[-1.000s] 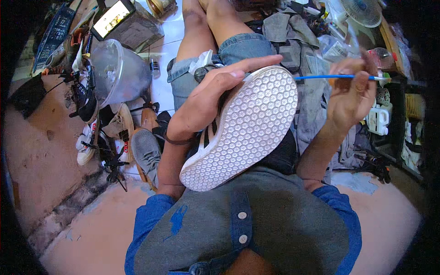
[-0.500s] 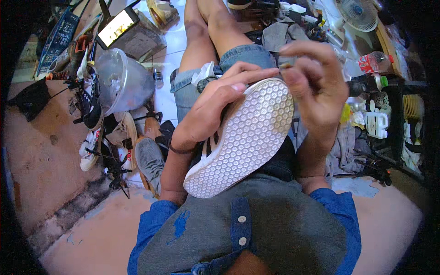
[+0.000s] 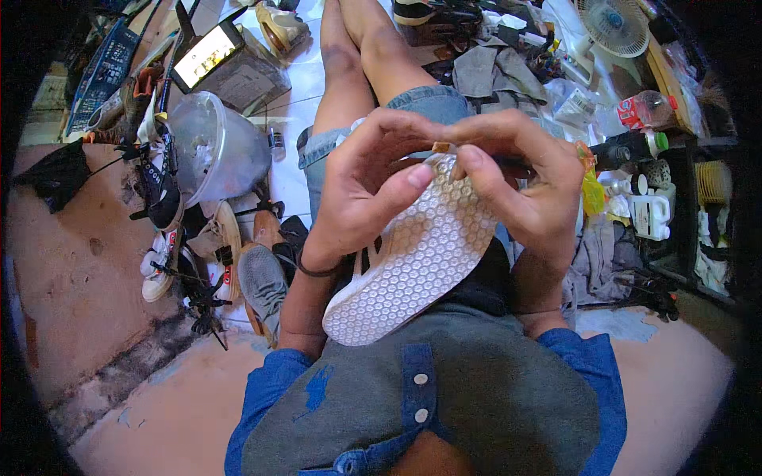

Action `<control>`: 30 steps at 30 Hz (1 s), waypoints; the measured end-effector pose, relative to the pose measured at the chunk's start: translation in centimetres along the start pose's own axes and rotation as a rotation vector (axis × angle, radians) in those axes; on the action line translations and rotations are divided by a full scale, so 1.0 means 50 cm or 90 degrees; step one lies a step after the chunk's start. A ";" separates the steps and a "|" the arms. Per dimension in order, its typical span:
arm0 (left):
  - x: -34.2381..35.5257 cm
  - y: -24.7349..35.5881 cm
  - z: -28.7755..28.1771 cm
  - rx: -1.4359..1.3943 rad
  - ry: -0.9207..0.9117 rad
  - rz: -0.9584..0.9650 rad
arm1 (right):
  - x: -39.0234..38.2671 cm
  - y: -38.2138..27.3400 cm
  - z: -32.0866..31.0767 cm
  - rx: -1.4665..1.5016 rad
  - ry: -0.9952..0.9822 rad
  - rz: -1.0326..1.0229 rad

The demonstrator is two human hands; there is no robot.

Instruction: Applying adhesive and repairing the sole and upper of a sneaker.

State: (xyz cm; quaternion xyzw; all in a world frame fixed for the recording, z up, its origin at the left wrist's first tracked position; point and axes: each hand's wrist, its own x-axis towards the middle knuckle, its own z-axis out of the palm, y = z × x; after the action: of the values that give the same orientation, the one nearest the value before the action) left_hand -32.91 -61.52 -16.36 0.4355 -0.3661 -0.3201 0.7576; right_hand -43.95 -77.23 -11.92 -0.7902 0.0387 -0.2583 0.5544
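Note:
A shoe (image 3: 405, 262) lies sole up across my lap, its heel end against my shirt. Its white sole has a honeycomb pattern, greyer toward the toe. My left hand (image 3: 361, 194) curls round the toe end, thumb over the sole and fingers behind. My right hand (image 3: 528, 178) is at the other side of the toe, thumb and fingers drawn together. A small tan-brown piece (image 3: 440, 147) shows between the fingertips of both hands, at the tip of the toe. Its kind is too small to tell, and my fingers cover part of it. The shoe's upper is mostly hidden.
A clear plastic tub (image 3: 214, 151) stands to the left, near a lit phone (image 3: 208, 57) propped on a box. Several shoes lie at the left, including a grey one (image 3: 262, 282). Bottles, a white jug (image 3: 651, 216), grey cloths (image 3: 492, 71) and a fan (image 3: 611, 28) crowd the right.
My right hand has moved left and closed in at the toe with the small tan piece. My left hand has shifted, its fingers now arched over the toe's tip. The shoe has barely moved.

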 end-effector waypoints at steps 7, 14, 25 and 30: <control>0.003 -0.004 0.001 0.006 0.012 0.031 | -0.004 -0.008 0.009 -0.083 -0.004 -0.004; -0.002 -0.009 0.005 0.062 0.045 -0.010 | -0.004 -0.013 -0.002 -0.224 -0.028 -0.090; 0.006 -0.013 -0.004 0.136 0.006 0.015 | 0.006 -0.011 -0.014 -0.252 -0.080 -0.055; 0.004 -0.011 -0.003 0.146 0.024 0.042 | 0.007 -0.015 -0.013 -0.246 -0.093 -0.058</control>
State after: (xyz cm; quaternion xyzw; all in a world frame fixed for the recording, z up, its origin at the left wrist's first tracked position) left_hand -32.78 -61.87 -16.83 0.5127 -0.4001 -0.2428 0.7198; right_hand -44.11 -77.63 -10.95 -0.8996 0.0111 -0.2129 0.3812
